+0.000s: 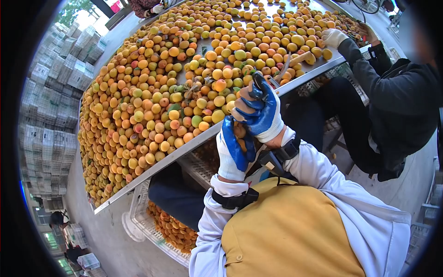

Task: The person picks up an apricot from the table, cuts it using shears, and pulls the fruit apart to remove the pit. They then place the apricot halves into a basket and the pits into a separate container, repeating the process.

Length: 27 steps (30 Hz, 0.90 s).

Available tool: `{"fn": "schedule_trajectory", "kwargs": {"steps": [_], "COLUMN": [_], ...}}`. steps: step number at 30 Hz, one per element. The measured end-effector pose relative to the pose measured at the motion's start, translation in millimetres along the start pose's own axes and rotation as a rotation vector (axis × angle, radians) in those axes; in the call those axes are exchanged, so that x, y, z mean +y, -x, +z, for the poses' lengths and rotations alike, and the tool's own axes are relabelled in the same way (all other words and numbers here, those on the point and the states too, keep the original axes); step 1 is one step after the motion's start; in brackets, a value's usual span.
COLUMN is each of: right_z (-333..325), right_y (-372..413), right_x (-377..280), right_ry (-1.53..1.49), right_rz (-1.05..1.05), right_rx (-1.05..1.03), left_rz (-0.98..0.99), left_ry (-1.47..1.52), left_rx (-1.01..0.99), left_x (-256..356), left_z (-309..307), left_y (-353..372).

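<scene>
My left hand (234,148), in a white glove with a blue palm, is curled round an apricot (240,131) near the table's front edge. Against it, just above and to the right, my right hand (262,107) in a matching glove has its fingers bent; what it holds, if anything, is hidden. Many yellow-orange apricots (152,97) are heaped on the metal-edged table (161,163) beyond both hands. A knife with a wooden handle (300,59) lies among the fruit to the right.
Below the table, a white crate (138,217) holds halved orange fruit (173,228). A co-worker (397,106) sits at the right, one gloved hand over the fruit. Another person (145,7) is at the far side. Stacked crates (46,138) stand at the left.
</scene>
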State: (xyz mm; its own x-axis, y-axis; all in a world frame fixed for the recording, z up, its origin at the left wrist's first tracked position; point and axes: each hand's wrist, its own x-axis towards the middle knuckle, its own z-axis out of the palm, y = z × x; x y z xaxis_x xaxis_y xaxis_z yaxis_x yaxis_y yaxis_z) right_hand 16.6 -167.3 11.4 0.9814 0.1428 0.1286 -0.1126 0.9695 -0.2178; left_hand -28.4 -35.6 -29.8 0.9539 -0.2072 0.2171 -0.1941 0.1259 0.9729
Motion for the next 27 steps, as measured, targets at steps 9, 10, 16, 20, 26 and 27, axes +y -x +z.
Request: {"fn": "schedule_trajectory", "kwargs": {"steps": [9,10,16,20,26,27], "right_z": [14,12,0,-11,-4,-5], "right_y": [0,-1,5,8,14,14], "right_x": [20,20,13,12,8,6], "right_ry": [0.435,0.282,0.313,0.377,0.431,0.431], "right_rz": [-0.156,-0.132,-0.043,-0.019,0.158,0.158], "right_rx": [0.129,0.034,-0.243,-0.287,-0.318,-0.323], "left_rz": [0.152,0.019,-0.217,0.115,-0.232,-0.221], "left_ry": [-0.375,-0.018,0.12,-0.252,-0.001,-0.088], "left_rx": [0.094,0.101,0.058,-0.079,-0.137,-0.155], "left_x": [-37,-32,-3,-18,-31,-33], "left_z": [-1,-1,-2,-5,-14,-15], "left_y": [-6,-6,0,1,7,5]}}
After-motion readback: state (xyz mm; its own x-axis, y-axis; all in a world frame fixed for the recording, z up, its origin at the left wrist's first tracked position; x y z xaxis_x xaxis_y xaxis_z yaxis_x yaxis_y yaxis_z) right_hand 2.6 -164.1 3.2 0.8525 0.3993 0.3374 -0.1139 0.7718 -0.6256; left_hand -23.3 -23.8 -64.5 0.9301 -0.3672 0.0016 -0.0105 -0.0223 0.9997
